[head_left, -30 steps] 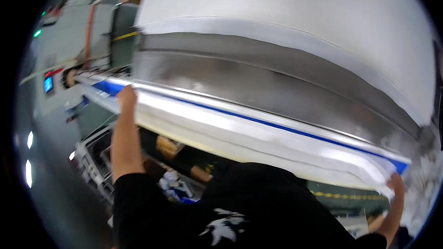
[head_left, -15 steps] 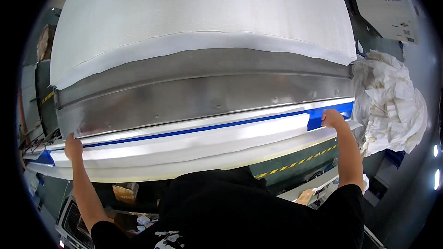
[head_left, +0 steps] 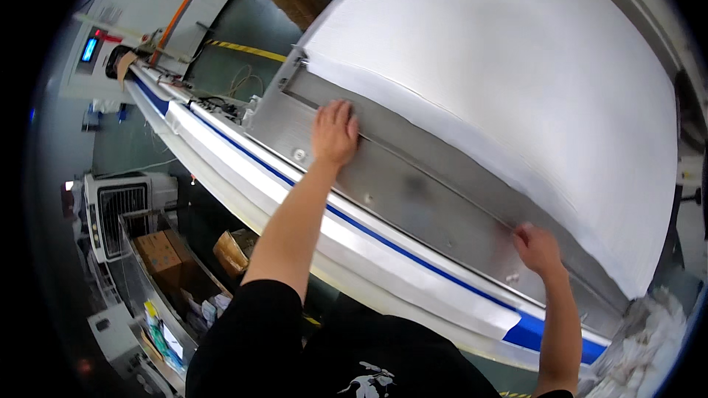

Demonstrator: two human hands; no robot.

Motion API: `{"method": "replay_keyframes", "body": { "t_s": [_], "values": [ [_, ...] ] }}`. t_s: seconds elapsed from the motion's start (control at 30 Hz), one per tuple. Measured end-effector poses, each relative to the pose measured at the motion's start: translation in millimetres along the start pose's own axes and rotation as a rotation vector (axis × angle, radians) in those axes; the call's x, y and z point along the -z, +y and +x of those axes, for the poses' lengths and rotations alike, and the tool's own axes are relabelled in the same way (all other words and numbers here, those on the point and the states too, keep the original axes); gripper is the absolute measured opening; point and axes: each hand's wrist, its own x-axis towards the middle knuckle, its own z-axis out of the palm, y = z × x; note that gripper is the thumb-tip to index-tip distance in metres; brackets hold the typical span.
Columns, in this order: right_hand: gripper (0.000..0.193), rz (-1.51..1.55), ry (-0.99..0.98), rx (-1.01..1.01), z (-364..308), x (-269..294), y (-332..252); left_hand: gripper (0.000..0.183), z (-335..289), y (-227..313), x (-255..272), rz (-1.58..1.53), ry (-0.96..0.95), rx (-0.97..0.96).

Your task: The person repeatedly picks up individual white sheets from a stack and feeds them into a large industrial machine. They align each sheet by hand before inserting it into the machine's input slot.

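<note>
Green floor [head_left: 240,22] shows at upper left. White strip [head_left: 413,274] already lies along the blue band [head_left: 531,332], left to lower right; central metal plate [head_left: 442,214] is uncovered below the white sheet [head_left: 509,66]. Left hand [head_left: 335,135]: on plate, fingers extended. Right hand [head_left: 538,249]: curled, grip cannot be determined.

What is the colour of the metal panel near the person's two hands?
The metal panel is grey, with a soft shine; the head view shows it best.
</note>
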Motion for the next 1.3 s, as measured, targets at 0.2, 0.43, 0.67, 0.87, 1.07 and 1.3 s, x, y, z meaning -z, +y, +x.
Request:
{"method": "replay_keyframes", "body": {
  "t_s": [0.2,0.43,0.67,0.87,1.07,1.3],
  "values": [
    [0.02,0.111,0.147,0.346,156.8,38.5,-180.6,0.036,1.9,3.9,6.2,-0.121,-0.001,0.018],
    [0.02,0.288,0.282,0.513,302.9,46.6,-302.4,0.037,7.7,6.1,9.2,-0.21,0.01,0.05],
    [0.017,0.194,0.302,0.423,340.2,48.8,-337.6,0.039,9.2,2.3,8.8,-0.222,-0.021,0.07],
    [0.018,0.134,0.338,0.309,339.8,50.3,-343.1,0.045,12.7,-1.2,8.2,-0.264,-0.032,0.08],
    [0.018,0.121,0.391,0.296,342.7,46.0,-340.3,0.055,90.8,-36.5,17.2,-0.13,0.195,-0.03],
    [0.017,0.171,0.423,0.373,335.7,46.8,-336.0,0.041,112.8,-69.2,16.6,-0.006,0.101,-0.224]
  ]
}}
